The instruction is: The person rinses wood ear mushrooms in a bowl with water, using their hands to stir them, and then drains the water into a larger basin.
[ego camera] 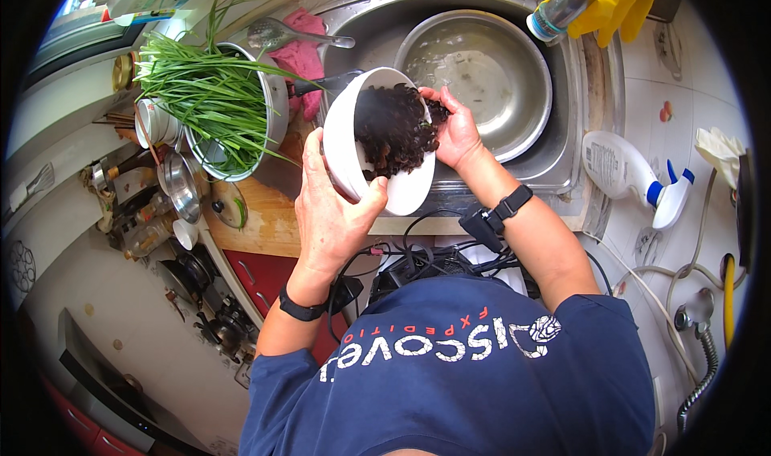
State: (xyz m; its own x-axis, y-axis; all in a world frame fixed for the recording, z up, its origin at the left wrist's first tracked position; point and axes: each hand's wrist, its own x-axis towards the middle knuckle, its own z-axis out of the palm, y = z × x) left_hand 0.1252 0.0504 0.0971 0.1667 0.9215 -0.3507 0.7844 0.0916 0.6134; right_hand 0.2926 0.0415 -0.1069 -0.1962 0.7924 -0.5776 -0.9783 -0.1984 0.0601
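Note:
My left hand [334,206] grips a white bowl [394,197] by its near side, thumb on the rim. The bowl tilts to the right at the left edge of the sink. Dark wood ear fungus [394,130] fills much of it. At the bowl's right rim, my right hand [456,127] is cupped around a clump of the same dark fungus [438,111]. A wide metal basin [530,118] with water in it sits in the steel sink [557,161], just beyond my right hand.
Left of the sink, a pot [277,106] holds long garlic chives [205,94]. A skimmer [301,34] lies by a pink cloth [310,64]. On the right are a spray bottle [626,167] and yellow rubber gloves [614,4]. Cables [421,257] run below the sink's front edge.

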